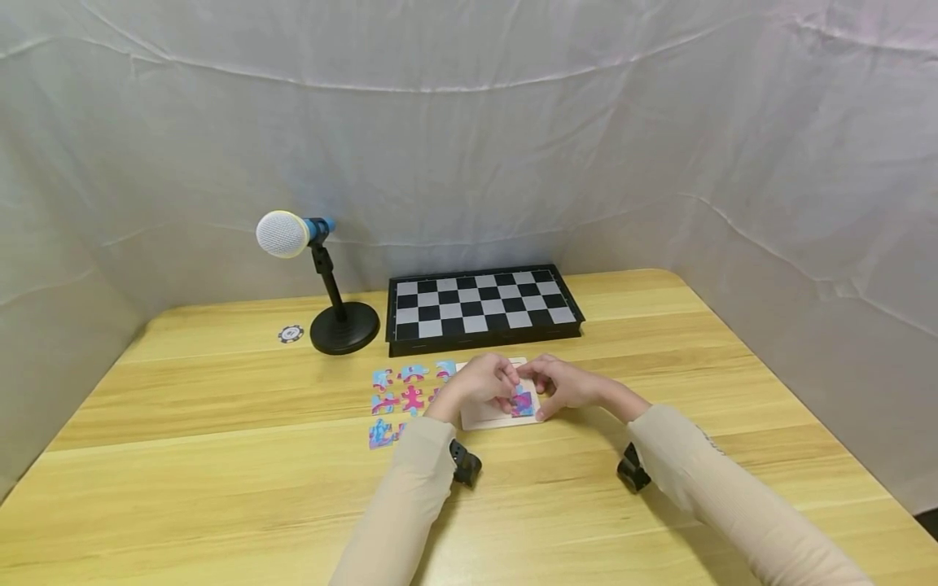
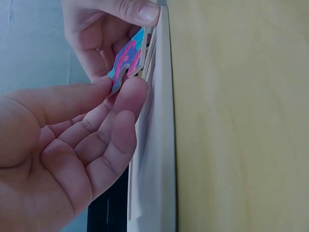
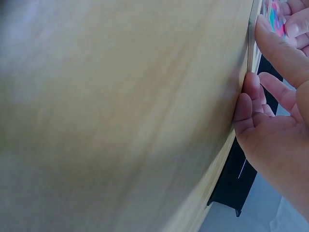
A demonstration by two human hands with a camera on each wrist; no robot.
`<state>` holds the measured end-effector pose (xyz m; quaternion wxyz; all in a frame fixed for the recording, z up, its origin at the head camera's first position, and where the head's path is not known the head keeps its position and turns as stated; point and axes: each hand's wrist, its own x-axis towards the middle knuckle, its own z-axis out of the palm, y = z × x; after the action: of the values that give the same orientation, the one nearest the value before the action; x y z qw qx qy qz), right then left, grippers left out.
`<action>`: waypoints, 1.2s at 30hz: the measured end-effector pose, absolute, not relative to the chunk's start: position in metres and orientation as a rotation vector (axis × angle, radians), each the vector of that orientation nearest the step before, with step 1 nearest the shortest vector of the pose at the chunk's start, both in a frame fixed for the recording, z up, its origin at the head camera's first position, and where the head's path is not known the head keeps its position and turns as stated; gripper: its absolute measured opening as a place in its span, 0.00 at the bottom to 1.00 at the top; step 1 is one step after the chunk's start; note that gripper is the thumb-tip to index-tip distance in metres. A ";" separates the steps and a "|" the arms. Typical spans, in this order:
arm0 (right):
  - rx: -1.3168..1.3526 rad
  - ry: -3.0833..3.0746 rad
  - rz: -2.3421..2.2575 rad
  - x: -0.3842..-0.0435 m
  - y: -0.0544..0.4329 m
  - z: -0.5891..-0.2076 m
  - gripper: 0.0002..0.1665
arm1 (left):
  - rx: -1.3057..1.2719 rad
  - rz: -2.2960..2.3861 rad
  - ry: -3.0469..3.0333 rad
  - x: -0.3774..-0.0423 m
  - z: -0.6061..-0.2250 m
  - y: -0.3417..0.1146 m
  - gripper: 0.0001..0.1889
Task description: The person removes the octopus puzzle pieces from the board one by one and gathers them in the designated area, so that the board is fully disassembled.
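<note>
A pale wooden puzzle board lies on the table, partly covered by both hands. My left hand reaches over it and pinches a pink, purple and blue jigsaw piece between thumb and index finger. In the left wrist view that piece tilts against the board, its lower edge close to the surface. At the board's right side, my right hand holds the edge, with the thumb near the front corner and the fingers farther back. Several loose jigsaw pieces lie in rows left of the board, some hidden behind the left forearm.
A black-and-white chessboard lies behind the puzzle board. To its left stands a microphone on a round black base, with a poker chip beside it. Pale cloth hangs around the wooden table.
</note>
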<state>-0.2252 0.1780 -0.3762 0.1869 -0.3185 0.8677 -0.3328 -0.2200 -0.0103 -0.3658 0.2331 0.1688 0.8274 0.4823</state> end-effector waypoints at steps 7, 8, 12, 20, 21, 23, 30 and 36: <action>-0.894 2.430 -0.952 -0.225 0.178 -0.377 0.40 | 0.440 1.338 2.313 -0.218 -0.363 -0.020 0.03; -0.892 2.432 -0.949 -0.225 0.178 -0.377 0.40 | 0.437 1.343 2.315 -0.218 -0.363 -0.021 0.02; -0.866 2.424 -0.957 -0.225 0.177 -0.377 0.40 | 0.418 1.372 2.305 -0.216 -0.363 -0.028 0.02; -0.855 2.421 -0.954 -0.225 0.176 -0.376 0.40 | 0.395 1.375 2.341 -0.213 -0.364 -0.046 0.02; -0.857 2.423 -0.951 -0.225 0.176 -0.375 0.40 | 0.392 1.374 2.347 -0.213 -0.365 -0.048 0.02; -0.855 2.427 -0.947 -0.226 0.176 -0.375 0.40 | 0.382 1.379 2.348 -0.211 -0.364 -0.053 0.02; -0.852 2.430 -0.940 -0.225 0.176 -0.374 0.39 | 0.369 1.369 2.376 -0.205 -0.359 -0.066 0.02; -0.866 2.424 -0.946 -0.225 0.177 -0.375 0.39 | 0.377 1.340 2.423 -0.202 -0.358 -0.079 0.02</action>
<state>-0.2250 0.1766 -0.3753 0.1984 -0.3096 0.8663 -0.3381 -0.2018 -0.0786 -0.3579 0.1725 0.1329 0.8541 0.4723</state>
